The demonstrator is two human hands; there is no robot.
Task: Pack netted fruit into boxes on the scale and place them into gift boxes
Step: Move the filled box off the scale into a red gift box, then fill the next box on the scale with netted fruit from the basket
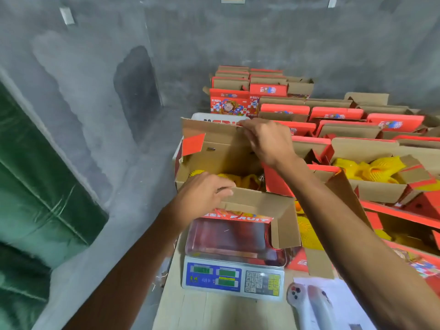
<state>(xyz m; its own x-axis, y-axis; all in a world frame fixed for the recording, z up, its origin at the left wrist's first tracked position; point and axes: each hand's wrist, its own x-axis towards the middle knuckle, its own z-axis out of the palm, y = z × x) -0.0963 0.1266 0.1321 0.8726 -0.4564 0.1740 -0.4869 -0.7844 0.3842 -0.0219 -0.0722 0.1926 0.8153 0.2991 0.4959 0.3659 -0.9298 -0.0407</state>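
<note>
The person's left hand grips the near flap of the box, fingers curled over its edge. The right hand pinches the top edge of the far flap. The hands are apart, one on each long side, apparently to control both flaps at once for closing.

The box sits on the scale, which explains why it is handled in place: the weight can be read while it is loaded. Yellow netted fruit lies inside, partly hidden by the near flap. The display digits are too blurred to read.

To the right stand open gift boxes, one already holding netted fruit, with more stacked behind. A white handheld device lies just beside the scale.
</note>
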